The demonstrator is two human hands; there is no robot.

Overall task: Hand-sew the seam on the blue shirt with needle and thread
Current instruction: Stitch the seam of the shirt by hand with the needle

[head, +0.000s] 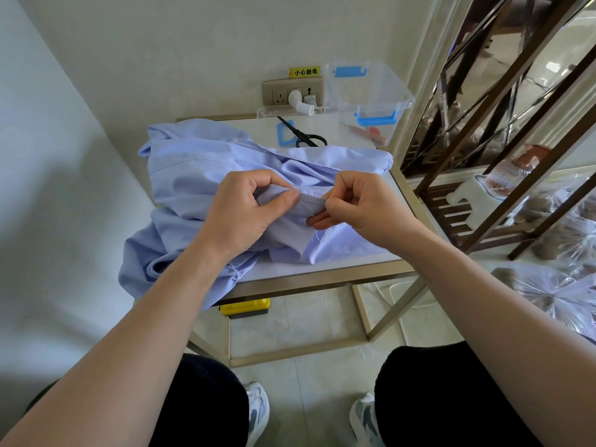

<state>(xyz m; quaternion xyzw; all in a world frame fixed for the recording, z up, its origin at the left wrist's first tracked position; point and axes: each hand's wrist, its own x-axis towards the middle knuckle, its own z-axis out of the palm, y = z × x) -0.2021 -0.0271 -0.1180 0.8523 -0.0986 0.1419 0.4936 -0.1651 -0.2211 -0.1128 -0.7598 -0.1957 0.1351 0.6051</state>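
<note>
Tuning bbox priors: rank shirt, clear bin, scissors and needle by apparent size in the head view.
1. shirt, covers most of the table
2. clear bin
3. scissors
4. needle, a thin sliver, partly hidden

The bin and scissors sit farther from the camera, but the order is still plain.

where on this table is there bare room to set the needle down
Bare tabletop shows in a narrow strip along the near rim, right of the hanging blue shirt, and in a small patch between the scissors and the clear box. The shirt covers the left and middle, and the back right is crowded.
</note>
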